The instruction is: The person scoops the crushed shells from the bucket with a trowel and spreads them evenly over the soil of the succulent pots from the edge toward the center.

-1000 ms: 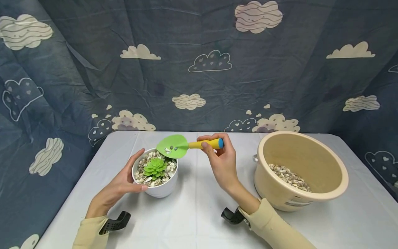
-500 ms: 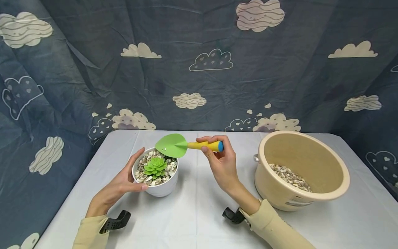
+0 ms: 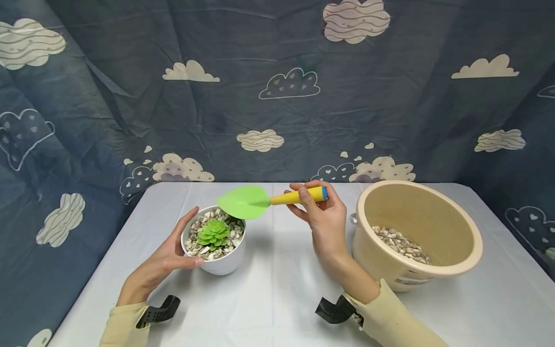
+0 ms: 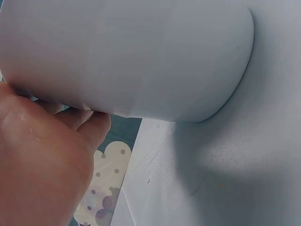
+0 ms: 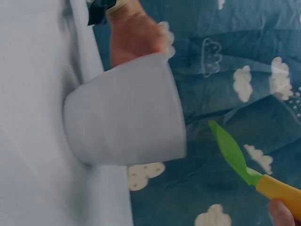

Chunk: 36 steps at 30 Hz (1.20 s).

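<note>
One green trowel (image 3: 264, 201) is pinched in the right hand (image 3: 327, 214), its long axis crosswise and blade pointed left above the far side of the white pot (image 3: 225, 265) gripped by the left hand (image 3: 162, 258).

A dark blue fabric backdrop (image 3: 225, 111), visibly creased, spans your forward view and continues along both sides. You see pale cloud prints (image 3: 260, 140) on it, some solid, some outlined. Before you stands a white-covered table (image 3: 251, 308); diffuse lighting gives soft-edged shadows (image 3: 260, 243) on its surface.
</note>
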Motion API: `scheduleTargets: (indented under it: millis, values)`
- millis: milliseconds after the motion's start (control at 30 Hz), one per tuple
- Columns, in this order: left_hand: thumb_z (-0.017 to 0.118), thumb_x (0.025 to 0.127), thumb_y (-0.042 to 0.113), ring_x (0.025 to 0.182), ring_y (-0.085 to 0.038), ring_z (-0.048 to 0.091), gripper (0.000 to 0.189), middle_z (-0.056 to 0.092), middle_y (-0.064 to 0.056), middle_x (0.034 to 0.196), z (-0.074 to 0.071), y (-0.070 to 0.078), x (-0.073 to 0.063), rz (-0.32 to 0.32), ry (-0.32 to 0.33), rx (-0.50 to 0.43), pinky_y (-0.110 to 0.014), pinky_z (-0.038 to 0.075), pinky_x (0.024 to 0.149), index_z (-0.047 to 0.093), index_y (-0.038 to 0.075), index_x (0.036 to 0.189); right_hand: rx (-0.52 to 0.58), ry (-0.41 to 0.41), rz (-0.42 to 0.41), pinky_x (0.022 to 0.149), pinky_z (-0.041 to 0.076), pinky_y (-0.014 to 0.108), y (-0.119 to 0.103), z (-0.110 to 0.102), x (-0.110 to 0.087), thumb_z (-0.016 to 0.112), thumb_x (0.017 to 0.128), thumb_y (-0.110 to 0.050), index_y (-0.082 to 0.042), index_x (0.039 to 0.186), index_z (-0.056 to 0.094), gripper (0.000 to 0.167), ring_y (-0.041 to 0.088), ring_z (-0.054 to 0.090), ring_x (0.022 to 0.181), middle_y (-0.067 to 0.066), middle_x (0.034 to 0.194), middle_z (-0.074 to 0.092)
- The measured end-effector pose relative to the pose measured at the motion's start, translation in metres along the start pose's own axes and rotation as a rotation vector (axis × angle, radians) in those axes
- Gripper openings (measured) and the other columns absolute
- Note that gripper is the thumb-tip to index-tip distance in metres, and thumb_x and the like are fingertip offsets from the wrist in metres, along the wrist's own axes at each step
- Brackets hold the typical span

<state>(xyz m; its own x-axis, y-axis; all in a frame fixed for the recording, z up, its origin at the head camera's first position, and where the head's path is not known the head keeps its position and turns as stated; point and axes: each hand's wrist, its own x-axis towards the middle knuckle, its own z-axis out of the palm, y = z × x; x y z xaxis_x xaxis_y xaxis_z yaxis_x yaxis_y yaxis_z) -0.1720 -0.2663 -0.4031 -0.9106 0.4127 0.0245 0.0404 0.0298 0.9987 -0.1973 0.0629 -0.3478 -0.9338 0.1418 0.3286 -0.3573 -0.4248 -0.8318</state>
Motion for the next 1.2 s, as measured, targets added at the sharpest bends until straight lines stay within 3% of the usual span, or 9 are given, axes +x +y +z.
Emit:
scheduleTargets:
  millis: [233,400,500,600,667,800,967,1100,1200]
  values:
    - [0.075,0.079,0.002,0.140,-0.046,0.012,0.108,-0.013,-0.011,0.160,0.001,0.002,0.000,-0.010,-0.007,0.014,-0.028,0.043,0.096,0.008,0.032,0.158,0.049,-0.013,-0.017,0.084,0.052,0.047,-0.036,-0.008,-0.007,0.064,0.095,-0.006,0.003,0.110,0.050,0.023,0.043,0.063,0.107,0.027,0.115,0.063]
    - [0.075,0.080,0.001,0.145,-0.035,0.006,0.105,-0.003,-0.005,0.162,-0.002,0.008,-0.002,0.019,-0.005,0.104,-0.019,0.036,0.100,0.012,0.030,0.158,0.043,-0.032,-0.065,0.084,0.051,0.047,-0.061,-0.019,-0.010,0.060,0.097,-0.003,0.006,0.112,0.048,0.021,0.042,0.064,0.106,0.028,0.117,0.061]
    - [0.074,0.081,0.000,0.147,-0.028,0.001,0.102,0.005,-0.002,0.163,-0.003,0.014,-0.005,0.041,0.011,0.162,-0.033,0.022,0.113,0.014,0.029,0.158,0.043,-0.050,-0.085,0.084,0.050,0.048,-0.074,-0.029,-0.012,0.059,0.097,-0.001,0.007,0.111,0.048,0.020,0.042,0.063,0.106,0.029,0.118,0.061]
    - [0.072,0.085,0.000,0.148,-0.027,0.004,0.095,0.011,-0.003,0.162,-0.002,0.023,-0.008,0.072,0.053,0.228,-0.053,0.010,0.115,0.016,0.027,0.158,0.047,-0.074,-0.107,0.084,0.049,0.049,-0.085,-0.040,-0.011,0.058,0.096,0.002,0.007,0.111,0.049,0.018,0.042,0.064,0.106,0.029,0.117,0.060]
    - [0.069,0.088,0.000,0.148,-0.028,0.008,0.090,0.015,-0.004,0.161,0.001,0.030,-0.009,0.100,0.093,0.272,-0.053,0.010,0.115,0.019,0.026,0.157,0.046,-0.086,-0.124,0.083,0.049,0.048,-0.091,-0.048,-0.011,0.057,0.096,0.003,0.008,0.112,0.050,0.018,0.041,0.064,0.105,0.029,0.116,0.061]
    - [0.067,0.094,0.010,0.145,-0.027,0.019,0.076,0.026,-0.003,0.158,0.014,0.045,-0.009,0.119,0.184,0.390,-0.039,0.021,0.115,0.026,0.027,0.155,0.077,-0.091,-0.143,0.082,0.048,0.048,-0.103,-0.063,-0.007,0.056,0.096,0.006,0.010,0.113,0.048,0.020,0.043,0.065,0.103,0.029,0.114,0.062]
    - [0.068,0.095,0.018,0.142,-0.025,0.027,0.066,0.038,-0.001,0.151,0.036,0.063,-0.005,0.152,0.268,0.485,-0.052,0.021,0.113,0.036,0.028,0.152,0.082,-0.060,-0.141,0.082,0.048,0.048,-0.117,-0.080,-0.001,0.058,0.095,0.004,0.012,0.119,0.045,0.028,0.042,0.065,0.103,0.028,0.114,0.061]
    - [0.068,0.095,0.017,0.141,-0.023,0.028,0.062,0.043,0.002,0.148,0.049,0.078,-0.001,0.200,0.292,0.517,-0.052,0.020,0.113,0.040,0.029,0.149,0.084,-0.037,-0.152,0.081,0.048,0.047,-0.131,-0.094,0.004,0.057,0.094,0.006,0.010,0.120,0.046,0.028,0.041,0.065,0.105,0.027,0.116,0.060]
    - [0.068,0.094,0.019,0.141,-0.020,0.028,0.062,0.042,0.005,0.148,0.060,0.088,0.005,0.215,0.273,0.535,-0.050,0.020,0.114,0.040,0.031,0.148,0.101,-0.027,-0.183,0.079,0.049,0.047,-0.141,-0.105,0.008,0.056,0.094,0.009,0.010,0.118,0.048,0.026,0.040,0.065,0.104,0.029,0.115,0.060]
